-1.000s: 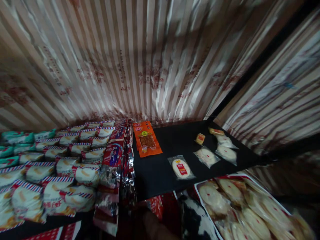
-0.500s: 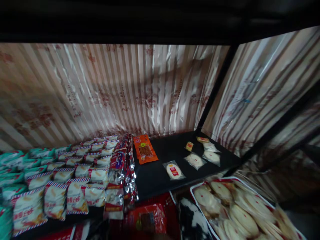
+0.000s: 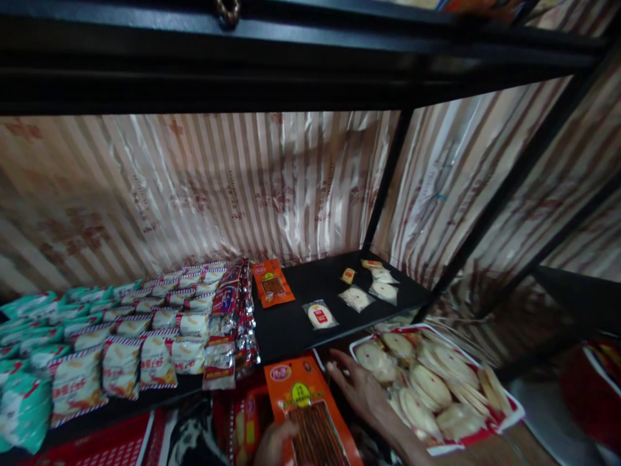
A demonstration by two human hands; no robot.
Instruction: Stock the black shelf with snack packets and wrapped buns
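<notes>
My left hand (image 3: 275, 444) grips an orange snack packet (image 3: 315, 424) by its lower left side, thumb across its front. Brown sticks show through the packet's clear window. To the right of it, my right hand (image 3: 361, 391) reaches forward with its fingers apart and nothing in them, beside the white-rimmed tray (image 3: 356, 348) of wrapped round flat cakes (image 3: 429, 388). Similar orange packets (image 3: 272, 283) lie at the back of the black shelf (image 3: 286, 333), next to upright dark red packets (image 3: 230, 304).
Rows of white snack bags (image 3: 77, 382) and green bags (image 3: 26, 411) fill the shelf's left side. Several wrapped cakes (image 3: 320, 315) lie on its right. A red basket (image 3: 111, 443) is below. A black shelf beam (image 3: 194, 32) crosses overhead, and a slanting bar (image 3: 480, 207) stands right.
My view has shifted slightly right and back. Both hands have come into view at the bottom, the left one with the orange snack packet raised in it.
</notes>
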